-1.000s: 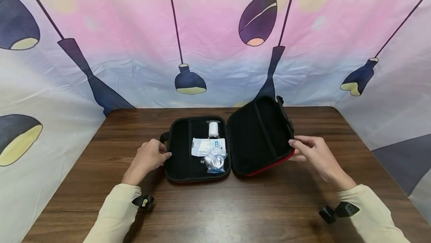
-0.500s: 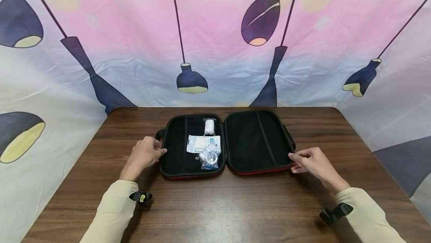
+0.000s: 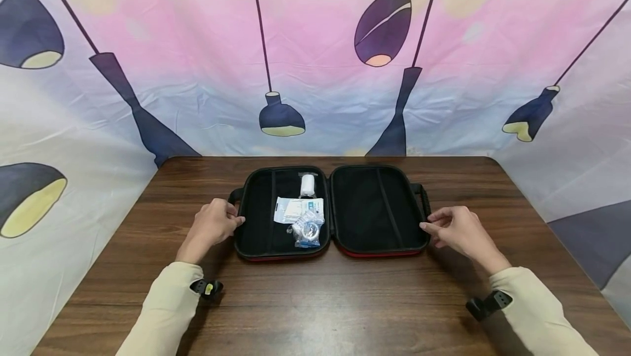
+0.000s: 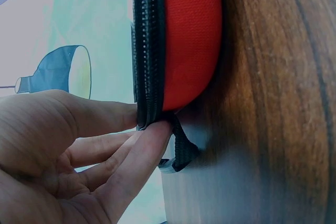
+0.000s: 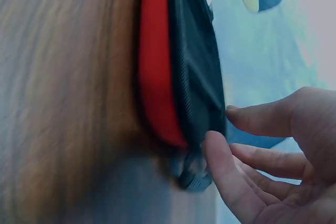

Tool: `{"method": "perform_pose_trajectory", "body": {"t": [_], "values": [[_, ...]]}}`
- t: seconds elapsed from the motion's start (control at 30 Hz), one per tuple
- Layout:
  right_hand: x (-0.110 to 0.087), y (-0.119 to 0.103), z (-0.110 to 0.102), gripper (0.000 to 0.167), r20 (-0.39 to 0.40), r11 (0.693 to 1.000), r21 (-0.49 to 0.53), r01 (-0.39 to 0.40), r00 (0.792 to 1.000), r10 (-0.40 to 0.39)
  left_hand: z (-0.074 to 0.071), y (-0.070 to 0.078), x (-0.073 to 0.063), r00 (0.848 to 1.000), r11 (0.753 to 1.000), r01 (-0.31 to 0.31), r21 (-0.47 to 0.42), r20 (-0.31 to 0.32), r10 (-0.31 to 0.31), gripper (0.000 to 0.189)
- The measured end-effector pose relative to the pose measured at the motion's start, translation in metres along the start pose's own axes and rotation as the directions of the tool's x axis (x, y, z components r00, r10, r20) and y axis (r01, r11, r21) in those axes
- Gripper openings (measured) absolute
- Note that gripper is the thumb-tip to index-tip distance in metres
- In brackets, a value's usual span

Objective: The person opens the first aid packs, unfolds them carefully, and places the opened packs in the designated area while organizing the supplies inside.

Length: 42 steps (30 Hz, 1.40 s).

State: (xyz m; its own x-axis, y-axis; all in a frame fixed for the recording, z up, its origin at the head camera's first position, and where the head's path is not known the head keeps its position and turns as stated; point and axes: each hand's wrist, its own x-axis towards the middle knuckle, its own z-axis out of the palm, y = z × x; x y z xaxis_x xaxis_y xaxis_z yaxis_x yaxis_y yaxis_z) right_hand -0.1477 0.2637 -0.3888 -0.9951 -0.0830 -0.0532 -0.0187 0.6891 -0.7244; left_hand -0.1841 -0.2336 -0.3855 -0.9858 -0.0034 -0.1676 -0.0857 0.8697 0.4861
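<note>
- Your left hand [image 3: 212, 226] pinches the outer rim of the red, black-lined case [image 3: 256, 219], spread open on the wooden table [image 3: 315, 301].
- Inside the left half, you've got a white-and-blue packet [image 3: 290, 211], a clear bag [image 3: 307, 233] overlapping it, and a white cylinder [image 3: 308, 184] behind.
- Right half, handle [image 3: 424, 200] jutting out.
- And your right hand [image 3: 458, 230], thumb and finger narrow at that edge: gripping or not, I can't tell.

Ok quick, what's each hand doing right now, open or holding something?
Left hand: closed, pinching the edge of the open case.
Right hand: at the case's other side; can't tell whether it's gripping or just touching.
</note>
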Motion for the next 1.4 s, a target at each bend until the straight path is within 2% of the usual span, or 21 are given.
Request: {"method": "perform_pose_trajectory", "body": {"t": [0.17,0.3,0.6,0.87,1.13,1.27,1.4], "values": [[0.008,-0.024,0.007,0.039,-0.030,0.990,-0.064,0.125,0.992,-0.127,0.001,-0.001,0.000,1.000,1.000,0.004,-0.004,-0.004,-0.004,0.028],[0.016,-0.041,0.020,0.038,-0.033,0.978,-0.090,0.191,0.980,-0.194,0.001,-0.001,-0.001,1.000,1.000,0.004,-0.018,-0.002,-0.004,0.028],[0.026,-0.074,0.055,0.039,0.027,0.957,-0.101,0.273,0.962,-0.271,-0.001,-0.006,-0.001,1.000,0.995,0.010,-0.096,0.024,-0.008,0.036],[0.028,-0.097,0.081,0.041,0.077,0.919,-0.084,0.385,0.922,-0.379,0.001,-0.007,0.000,0.999,0.991,0.026,-0.128,0.037,-0.022,0.036],[0.027,-0.115,0.108,0.046,0.109,0.899,-0.078,0.431,0.900,-0.422,0.001,-0.004,0.001,0.999,0.995,0.034,-0.099,0.032,-0.031,0.030],[0.027,-0.121,0.122,0.047,0.111,0.887,-0.116,0.447,0.893,-0.436,0.001,-0.004,0.000,0.999,0.994,0.038,-0.101,0.032,-0.035,0.030],[0.028,-0.125,0.132,0.051,0.107,0.883,-0.159,0.442,0.897,-0.430,0.001,-0.004,0.000,0.999,0.994,0.043,-0.098,0.033,-0.040,0.032]]}}
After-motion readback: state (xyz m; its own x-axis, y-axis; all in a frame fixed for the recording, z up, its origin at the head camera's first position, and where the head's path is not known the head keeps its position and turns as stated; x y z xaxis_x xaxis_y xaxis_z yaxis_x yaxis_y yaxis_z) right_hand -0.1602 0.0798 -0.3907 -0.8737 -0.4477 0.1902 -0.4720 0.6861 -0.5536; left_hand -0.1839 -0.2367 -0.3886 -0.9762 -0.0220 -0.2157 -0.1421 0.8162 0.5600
